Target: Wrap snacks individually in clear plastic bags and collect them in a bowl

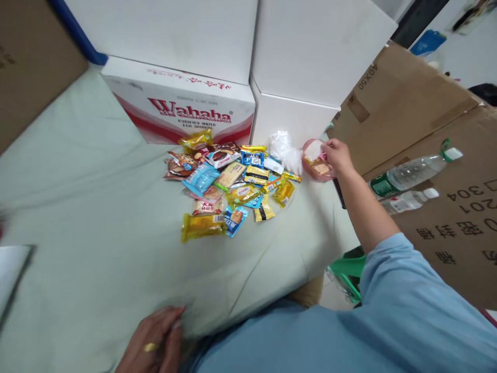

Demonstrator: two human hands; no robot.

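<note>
My right hand (337, 155) reaches to the far right of the table. Its fingers are pinched at a round pink container (319, 177), by a whitish piece (312, 150) in it; exactly what they grip is hard to make out. Left of it lie clear crumpled plastic bags (285, 147) and a pile of wrapped snacks, among them a blue packet (201, 178), a yellow packet (204, 226) and a small blue pouch (235, 220). My left hand (153, 339), with a gold ring, rests at the near table edge, loosely bent, nothing visible in it.
A Wahaha water carton (186, 103) and white boxes (303, 46) stand behind the snacks on the green-covered table (97, 207). To the right are brown cartons (438, 207), a large plastic bottle (411, 173), a smaller bottle (406, 202) and a green stool (347, 272).
</note>
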